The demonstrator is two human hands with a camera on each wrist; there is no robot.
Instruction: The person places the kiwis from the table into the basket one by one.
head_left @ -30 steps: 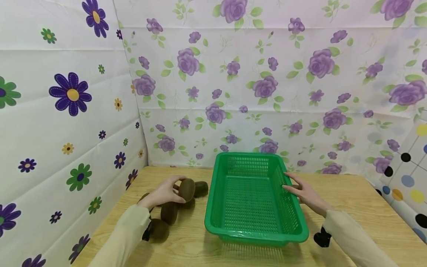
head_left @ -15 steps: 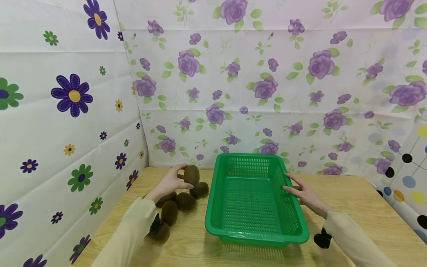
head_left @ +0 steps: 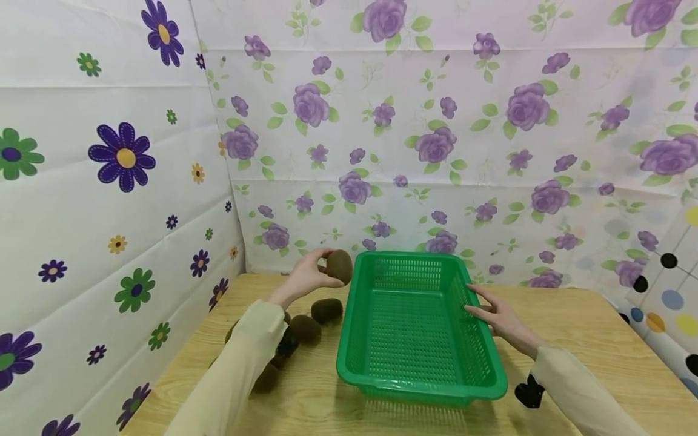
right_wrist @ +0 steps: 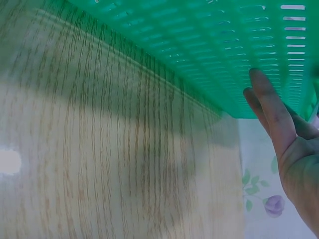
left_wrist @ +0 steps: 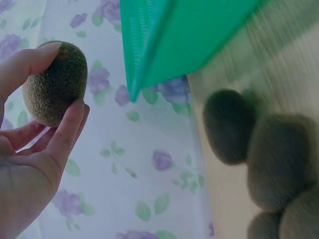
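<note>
A brown kiwi (head_left: 339,267) is held between the thumb and fingers of my left hand (head_left: 305,275), raised beside the basket's far left corner. The left wrist view shows the held kiwi (left_wrist: 57,84) with the thumb on top and the fingers below. My right hand (head_left: 504,318) holds the right rim of a green plastic basket (head_left: 420,386); some fingers reach over the rim. From the right wrist, other fingers (right_wrist: 274,107) lie against the outer slotted wall. Several kiwis (head_left: 305,329) lie on the table left of the basket, some partly hidden by my left sleeve.
The basket stands on a light wooden table (head_left: 567,321). One kiwi (head_left: 327,310) lies close to its left side. Floral cloth walls (head_left: 403,151) rise behind and to the left of the table.
My left hand has lifted the kiwi away from the group and carried it up and right toward the basket. The right hand and the basket have stayed in place.
</note>
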